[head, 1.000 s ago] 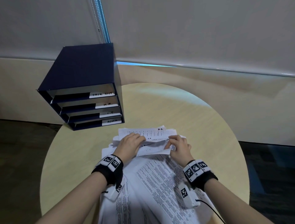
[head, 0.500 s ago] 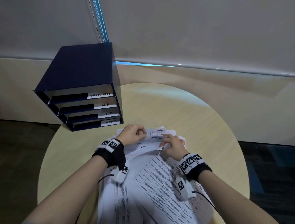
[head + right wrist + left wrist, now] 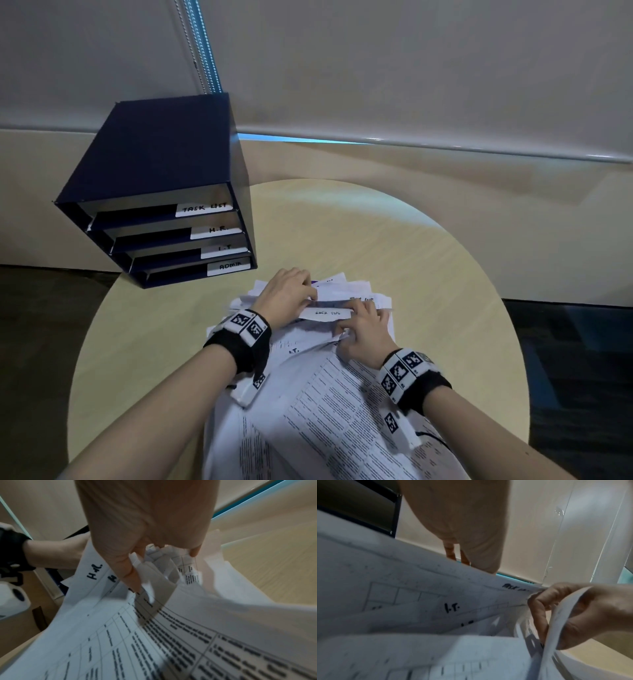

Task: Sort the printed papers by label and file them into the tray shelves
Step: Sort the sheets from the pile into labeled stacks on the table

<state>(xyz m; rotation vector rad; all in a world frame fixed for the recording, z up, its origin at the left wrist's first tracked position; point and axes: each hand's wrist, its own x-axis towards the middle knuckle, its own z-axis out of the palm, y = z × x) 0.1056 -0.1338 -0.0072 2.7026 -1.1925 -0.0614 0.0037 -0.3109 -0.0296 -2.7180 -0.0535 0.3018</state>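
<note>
A loose stack of printed papers [image 3: 325, 411] lies on the round table [image 3: 428, 274] in front of me. Handwritten labels mark the sheets' far edges: I.T. [image 3: 452, 607] and H.R. [image 3: 94, 573] are readable. My left hand [image 3: 305, 294] curls over the far edges of several sheets and holds them bent up. My right hand [image 3: 356, 320] pinches a few sheet corners between thumb [image 3: 126, 568] and fingers. The dark blue tray shelves [image 3: 154, 164] stand at the table's back left, with slots marked TASK LIST, H.R., I.T. and ADMIN from top to bottom.
The shelves' open fronts face me, a short way beyond my left hand. Bare tabletop lies to the right of and behind the papers. A beige wall ledge [image 3: 445, 178] runs behind the table. The table's round edge drops off on both sides.
Both hands have leafed on through the far edges of the stack. Different sheets are lifted, and the label between the hands has changed from H.R. to another one.
</note>
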